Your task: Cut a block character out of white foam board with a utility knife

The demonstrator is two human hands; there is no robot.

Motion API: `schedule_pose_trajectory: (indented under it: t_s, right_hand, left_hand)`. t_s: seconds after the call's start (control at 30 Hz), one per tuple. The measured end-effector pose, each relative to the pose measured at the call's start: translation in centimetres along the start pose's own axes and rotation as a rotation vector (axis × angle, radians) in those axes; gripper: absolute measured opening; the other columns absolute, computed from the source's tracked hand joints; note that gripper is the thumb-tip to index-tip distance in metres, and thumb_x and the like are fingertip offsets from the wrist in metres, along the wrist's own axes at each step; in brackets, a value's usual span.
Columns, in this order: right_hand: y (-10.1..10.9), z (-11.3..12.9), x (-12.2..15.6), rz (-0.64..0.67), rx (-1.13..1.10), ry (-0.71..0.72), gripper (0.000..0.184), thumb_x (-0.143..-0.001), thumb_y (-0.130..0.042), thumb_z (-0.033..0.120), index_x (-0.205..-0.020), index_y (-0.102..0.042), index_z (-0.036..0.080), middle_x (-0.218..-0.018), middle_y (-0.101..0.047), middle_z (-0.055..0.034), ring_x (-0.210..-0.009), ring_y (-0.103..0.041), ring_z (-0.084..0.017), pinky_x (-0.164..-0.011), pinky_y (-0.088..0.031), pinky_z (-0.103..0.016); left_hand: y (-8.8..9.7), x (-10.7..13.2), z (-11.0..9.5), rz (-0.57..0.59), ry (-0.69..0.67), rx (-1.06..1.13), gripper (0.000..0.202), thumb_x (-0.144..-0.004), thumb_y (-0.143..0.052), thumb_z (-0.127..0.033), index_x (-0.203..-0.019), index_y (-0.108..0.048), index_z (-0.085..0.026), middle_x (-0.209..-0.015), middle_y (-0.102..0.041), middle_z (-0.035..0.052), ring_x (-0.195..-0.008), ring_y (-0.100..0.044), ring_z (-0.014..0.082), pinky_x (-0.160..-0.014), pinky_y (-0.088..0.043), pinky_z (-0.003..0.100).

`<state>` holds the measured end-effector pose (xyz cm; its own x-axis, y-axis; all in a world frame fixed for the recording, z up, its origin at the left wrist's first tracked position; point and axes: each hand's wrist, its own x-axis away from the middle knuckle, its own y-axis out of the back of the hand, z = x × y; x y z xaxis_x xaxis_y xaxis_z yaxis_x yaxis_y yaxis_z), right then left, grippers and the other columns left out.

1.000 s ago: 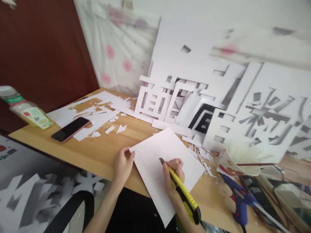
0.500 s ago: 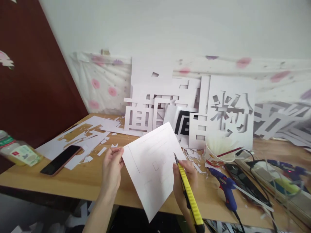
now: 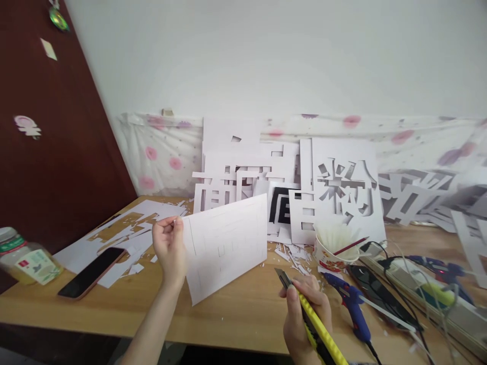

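My left hand (image 3: 170, 247) pinches the left edge of a white sheet of paper (image 3: 227, 245) and holds it up off the wooden table (image 3: 236, 314), tilted toward me. Faint pencil lines show on the sheet. My right hand (image 3: 304, 317) is closed round a yellow utility knife (image 3: 312, 319), its blade pointing up and left, below and right of the sheet and apart from it.
Cut-out white boards (image 3: 289, 190) lean on the wall behind. A phone (image 3: 91, 271) and paper scraps (image 3: 129, 230) lie left, a bottle (image 3: 26, 256) at the far left. A paper cup (image 3: 333, 246), blue glue gun (image 3: 352, 304) and cables (image 3: 411, 274) sit right.
The sheet went from lying flat under the knife to being lifted upright by my left hand. My right hand with the knife drew away down and right. The view tipped upward.
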<state>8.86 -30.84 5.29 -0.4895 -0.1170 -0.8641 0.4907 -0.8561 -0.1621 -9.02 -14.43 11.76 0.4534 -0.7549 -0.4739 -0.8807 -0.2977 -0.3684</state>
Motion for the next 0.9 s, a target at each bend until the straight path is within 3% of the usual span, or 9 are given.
schedule_pose_trajectory:
  t_s: [0.33,0.47,0.57,0.73,0.9]
  right_hand:
    - [0.5,1.6,-0.6,0.017,0.076,0.095,0.021,-0.088,-0.058,0.024,-0.105,-0.059,0.037,-0.052,-0.060,0.0061,-0.045,-0.052,-0.024,-0.092,-0.042,-0.065]
    - [0.7,3.2,-1.8,0.135,0.080,0.256,0.030,-0.083,-0.059,0.014,-0.109,-0.058,0.031,-0.057,-0.066,0.0072,-0.048,-0.058,-0.021,-0.100,-0.043,-0.061]
    - [0.6,4.3,-2.3,0.175,0.085,0.323,0.034,-0.076,-0.057,0.002,-0.103,-0.057,0.024,-0.064,-0.070,0.0077,-0.055,-0.060,-0.015,-0.107,-0.040,-0.056]
    - [0.7,4.9,-2.1,0.240,0.135,0.337,0.036,-0.070,-0.057,-0.003,-0.098,-0.055,0.020,-0.068,-0.071,0.0079,-0.061,-0.062,-0.011,-0.111,-0.037,-0.058]
    - [1.0,5.1,-2.5,0.196,0.163,0.306,0.034,-0.069,-0.056,-0.004,-0.093,-0.055,0.020,-0.064,-0.070,0.0082,-0.057,-0.060,-0.010,-0.106,-0.041,-0.057]
  left_hand:
    - [-0.8,3.2,-1.2,-0.003,-0.168,-0.020,0.023,-0.086,-0.070,-0.038,-0.096,-0.059,-0.020,-0.092,-0.063,0.0019,-0.085,-0.063,0.0148,-0.078,-0.050,0.029]
    - [-0.9,3.6,-1.9,-0.003,-0.305,-0.024,0.019,-0.089,-0.069,-0.034,-0.098,-0.060,-0.020,-0.091,-0.063,0.0011,-0.084,-0.063,0.0135,-0.077,-0.051,0.028]
    - [-0.9,3.7,-2.1,0.015,-0.333,-0.010,0.017,-0.090,-0.069,-0.031,-0.098,-0.061,-0.019,-0.091,-0.063,0.0009,-0.083,-0.064,0.0130,-0.077,-0.051,0.028]
    - [-0.7,3.3,-2.0,0.017,-0.231,-0.010,0.017,-0.090,-0.069,-0.032,-0.098,-0.061,-0.019,-0.093,-0.065,0.0017,-0.085,-0.063,0.0132,-0.078,-0.050,0.028]
    - [-1.0,2.6,-1.2,0.053,0.063,0.047,0.019,-0.086,-0.069,-0.035,-0.095,-0.061,-0.021,-0.093,-0.064,0.0008,-0.090,-0.061,0.0139,-0.082,-0.047,0.029]
